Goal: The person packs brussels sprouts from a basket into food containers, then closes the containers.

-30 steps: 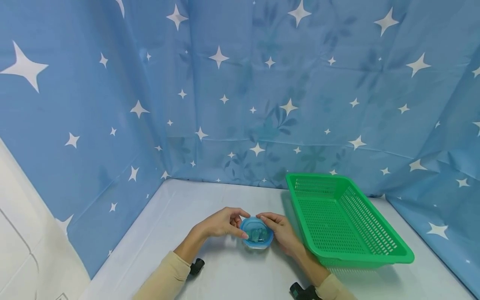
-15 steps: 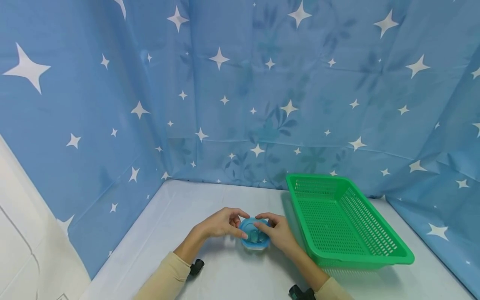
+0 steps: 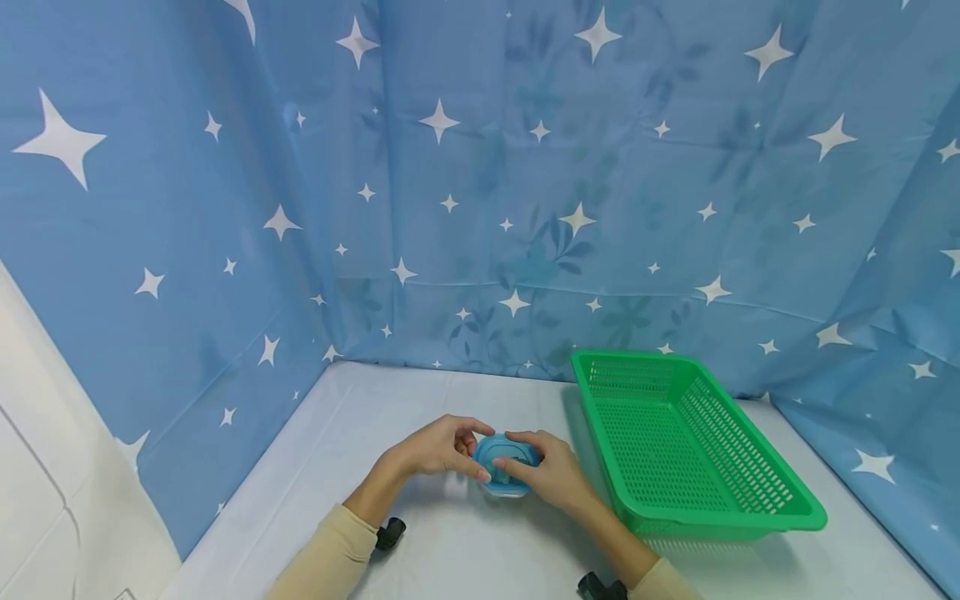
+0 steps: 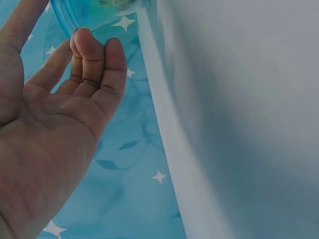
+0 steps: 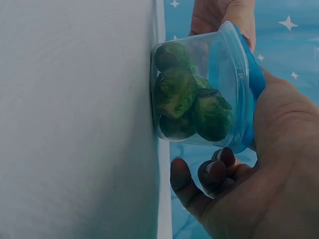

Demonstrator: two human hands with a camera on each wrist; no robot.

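A small clear food container (image 5: 199, 47) with a blue lid (image 3: 490, 452) stands on the white table. Through its wall the right wrist view shows several green Brussels sprouts (image 5: 174, 92). My left hand (image 3: 438, 450) holds the left side of the lid, thumb at the near edge and index finger at the far edge. Its other fingers curl beside the container in the left wrist view. On the right, my right hand (image 3: 553, 473) grips the lid, with the thumb across its top and the index finger at the far rim. Its remaining fingers hang loosely curled below the lid edge.
A green perforated plastic basket (image 3: 626, 492) stands to the right, close to my right forearm. Behind the white table (image 3: 450, 558) hangs a blue curtain (image 3: 480, 167) with white stars. A dark wrist camera (image 3: 390, 533) sits under my left sleeve.
My right thumb has moved from the lid's right edge across its top. The container has shifted slightly left, and both hands remain at the lid.
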